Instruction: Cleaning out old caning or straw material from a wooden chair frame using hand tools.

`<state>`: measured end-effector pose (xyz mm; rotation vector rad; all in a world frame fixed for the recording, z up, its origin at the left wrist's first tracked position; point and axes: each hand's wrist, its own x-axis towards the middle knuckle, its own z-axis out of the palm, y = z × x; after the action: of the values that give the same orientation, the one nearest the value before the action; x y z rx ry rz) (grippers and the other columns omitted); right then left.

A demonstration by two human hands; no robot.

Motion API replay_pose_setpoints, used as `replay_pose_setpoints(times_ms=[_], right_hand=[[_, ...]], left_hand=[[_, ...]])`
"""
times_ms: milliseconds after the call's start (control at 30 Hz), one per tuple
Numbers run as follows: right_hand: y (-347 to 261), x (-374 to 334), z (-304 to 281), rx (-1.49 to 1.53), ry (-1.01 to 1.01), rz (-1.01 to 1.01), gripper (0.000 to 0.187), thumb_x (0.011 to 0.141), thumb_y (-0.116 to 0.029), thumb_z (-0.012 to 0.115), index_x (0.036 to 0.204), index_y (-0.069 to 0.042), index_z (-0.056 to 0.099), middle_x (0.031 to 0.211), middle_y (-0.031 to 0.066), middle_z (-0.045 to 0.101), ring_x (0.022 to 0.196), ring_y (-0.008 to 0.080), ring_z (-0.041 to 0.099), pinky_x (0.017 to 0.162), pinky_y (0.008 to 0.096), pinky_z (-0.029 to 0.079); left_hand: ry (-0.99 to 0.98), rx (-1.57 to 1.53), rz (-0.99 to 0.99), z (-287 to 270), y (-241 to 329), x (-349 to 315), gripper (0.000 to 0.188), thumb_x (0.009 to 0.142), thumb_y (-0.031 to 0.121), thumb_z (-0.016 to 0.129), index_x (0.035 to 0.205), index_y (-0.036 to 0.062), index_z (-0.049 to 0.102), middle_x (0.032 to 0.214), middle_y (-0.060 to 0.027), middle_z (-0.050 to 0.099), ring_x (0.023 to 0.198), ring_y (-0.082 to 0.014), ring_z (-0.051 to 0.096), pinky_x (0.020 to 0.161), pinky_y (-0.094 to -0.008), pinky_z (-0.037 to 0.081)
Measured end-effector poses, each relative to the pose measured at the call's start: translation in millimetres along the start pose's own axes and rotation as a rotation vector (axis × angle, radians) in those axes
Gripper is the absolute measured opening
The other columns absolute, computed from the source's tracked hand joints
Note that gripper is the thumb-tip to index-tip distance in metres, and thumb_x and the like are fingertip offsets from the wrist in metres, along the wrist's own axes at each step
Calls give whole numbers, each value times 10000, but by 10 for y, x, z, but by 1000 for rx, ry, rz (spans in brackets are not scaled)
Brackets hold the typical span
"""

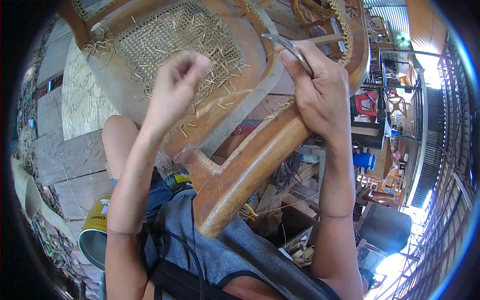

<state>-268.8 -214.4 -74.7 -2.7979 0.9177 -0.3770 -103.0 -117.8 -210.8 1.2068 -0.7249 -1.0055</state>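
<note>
A wooden chair lies tilted against me, its woven cane seat panel (150, 37) strewn with short cane scraps (215, 52). My right hand (325, 95) is closed round a curved, shiny metal tool (296, 53) with a narrowing tip; its exact kind I cannot tell. That hand is beside the upper end of the chair's thick wooden armrest (255, 162), which slants down to my lap. Above the seat's near side, my left hand (180, 80) is slightly blurred, with its fingers curled together. Whatever they may pinch does not show.
At my left stands a yellow can (95, 225) on the plank floor (55, 157). A pale woven sheet (82, 95) lies beside the chair. Behind my right arm are a dark grey container (385, 227), a blue container (364, 160), a red plastic seat (366, 104) and several wooden chair frames.
</note>
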Motion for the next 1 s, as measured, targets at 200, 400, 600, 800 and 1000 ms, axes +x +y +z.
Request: replay_pose_setpoints(times_ms=[200, 400, 600, 800, 1000], right_hand=[[-281, 61, -530, 115, -196, 30, 355, 973, -238, 647, 1306, -115, 633, 938, 62, 692, 880, 167, 640, 755, 327, 497], [-484, -101, -992, -392, -540, -125, 253, 941, -140, 640, 1172, -68, 718, 924, 135, 709, 865, 286, 688, 772, 384, 528], [-632, -18, -841, -434, -683, 3, 205, 912, -130, 648, 1060, -18, 735, 922, 200, 719, 852, 358, 696, 784, 423, 540], [-618, -67, -701, -437, -631, -26, 195, 918, -131, 636, 1043, -26, 743, 865, 197, 708, 826, 353, 691, 771, 440, 535], [-586, -391, -392, -352, -307, 57, 276, 949, -111, 605, 1210, -70, 684, 917, 199, 686, 821, 365, 671, 734, 451, 530]], left_hand=[[-500, -342, -117, 218, -65, -415, 360, 979, 191, 673, 1269, -21, 655, 1142, -75, 717, 1042, -105, 639, 899, -257, 503], [-442, -295, -169, 323, -16, -375, 299, 960, 183, 704, 1169, -31, 705, 969, -49, 736, 865, -78, 651, 810, -255, 534], [-371, -141, -56, 472, -19, -401, 240, 999, 208, 647, 1037, -24, 699, 853, -4, 683, 773, -63, 588, 725, -247, 496], [-317, 63, 63, 481, -2, -376, 263, 1031, 236, 596, 968, -11, 663, 810, -2, 627, 758, -56, 533, 693, -249, 463], [-273, -101, 36, 503, -37, -394, 267, 1040, 244, 584, 1007, -16, 634, 826, -10, 613, 768, -60, 528, 686, -249, 458]])
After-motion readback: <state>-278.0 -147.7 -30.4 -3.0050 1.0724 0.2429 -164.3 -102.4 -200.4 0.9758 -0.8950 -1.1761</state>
